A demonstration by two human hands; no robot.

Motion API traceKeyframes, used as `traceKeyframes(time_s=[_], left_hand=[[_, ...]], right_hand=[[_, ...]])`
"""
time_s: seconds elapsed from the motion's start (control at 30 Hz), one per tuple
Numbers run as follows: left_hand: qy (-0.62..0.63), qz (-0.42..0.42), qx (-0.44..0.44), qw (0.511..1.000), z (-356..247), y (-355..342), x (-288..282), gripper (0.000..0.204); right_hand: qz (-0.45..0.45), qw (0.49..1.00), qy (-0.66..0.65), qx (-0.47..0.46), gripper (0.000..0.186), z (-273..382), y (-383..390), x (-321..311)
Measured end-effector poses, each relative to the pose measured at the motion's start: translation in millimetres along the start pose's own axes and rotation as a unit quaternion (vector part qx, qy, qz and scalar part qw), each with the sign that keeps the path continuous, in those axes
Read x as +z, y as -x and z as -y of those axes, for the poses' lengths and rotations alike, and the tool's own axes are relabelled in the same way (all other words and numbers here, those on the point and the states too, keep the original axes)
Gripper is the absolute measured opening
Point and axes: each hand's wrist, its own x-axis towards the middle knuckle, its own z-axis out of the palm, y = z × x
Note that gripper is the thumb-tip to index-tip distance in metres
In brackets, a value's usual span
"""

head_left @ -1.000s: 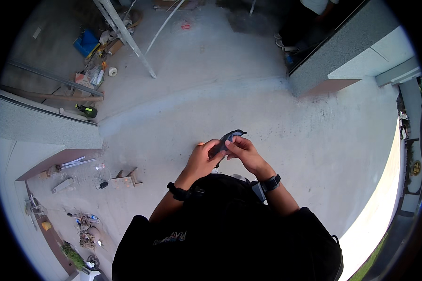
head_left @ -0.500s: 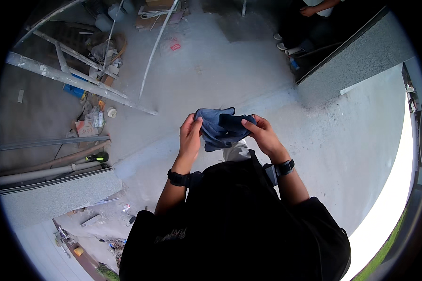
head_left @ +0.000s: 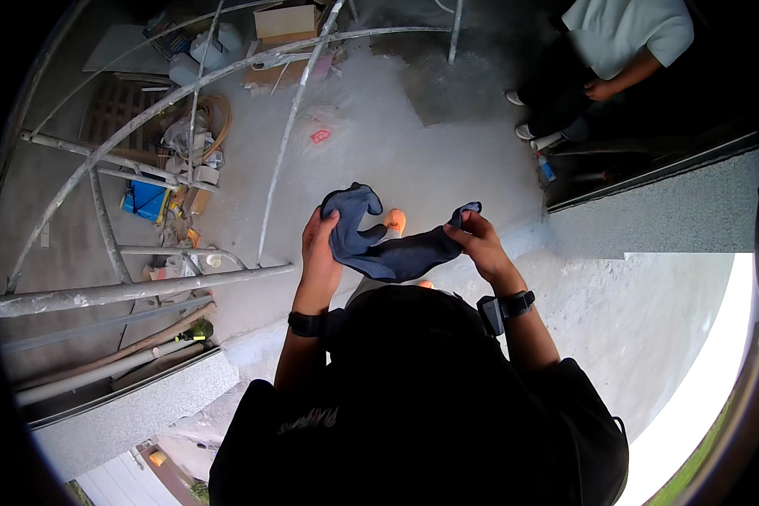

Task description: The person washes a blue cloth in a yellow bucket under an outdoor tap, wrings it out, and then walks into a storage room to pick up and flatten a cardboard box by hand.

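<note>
A piece of thin blue-grey cloth [head_left: 405, 257] with dark edging is stretched between my hands in front of my body, sagging in the middle. My left hand [head_left: 319, 253] pinches its left end, where the fabric curls up into a loose hook shape. At the other end, my right hand [head_left: 483, 246] grips a bunched corner between thumb and fingers. Just beyond the cloth, an orange shoe [head_left: 395, 221] shows on the concrete floor. What kind of cloth article this is, I cannot tell.
Paint-spattered metal scaffold bars [head_left: 143, 291] stand at the left. Behind them lie a blue box [head_left: 146, 199], a coiled hose [head_left: 219, 122] and cardboard [head_left: 287, 24]. A person in a white top [head_left: 632, 38] stands far right, near a low grey wall [head_left: 658, 202].
My hands have moved apart, and the bunched cloth is now drawn out lengthwise between them. The view has shifted, showing more of the scaffold and the other person.
</note>
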Motion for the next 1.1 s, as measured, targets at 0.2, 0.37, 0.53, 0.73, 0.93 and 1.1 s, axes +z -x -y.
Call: traceKeyframes(time_s=[0.2, 0.37, 0.53, 0.73, 0.93, 1.1], left_hand=[[-0.093, 0.128, -0.069, 0.985, -1, -159, 66, 0.02], [-0.075, 0.184, -0.153, 0.968, -10, -272, 121, 0.02], [-0.041, 0.227, -0.176, 0.957, -23, -354, 201, 0.033], [-0.04, 0.265, -0.161, 0.95, -23, -438, 283, 0.037], [-0.125, 0.243, -0.106, 0.956, 0, -505, 358, 0.034], [-0.129, 0.272, -0.079, 0.95, -8, -581, 428, 0.031]], right_hand=[[-0.069, 0.997, -0.034, -0.023, 0.007, 65, -97, -21], [-0.137, 0.99, 0.002, -0.009, 0.009, 110, -159, -46], [-0.17, 0.984, 0.016, 0.042, 0.018, 128, -220, -99], [-0.091, 0.969, 0.214, 0.086, 0.023, 165, -341, -175], [0.117, 0.991, 0.043, 0.05, 0.052, 284, -449, -225], [0.174, 0.978, 0.107, -0.044, 0.082, 349, -544, -266]])
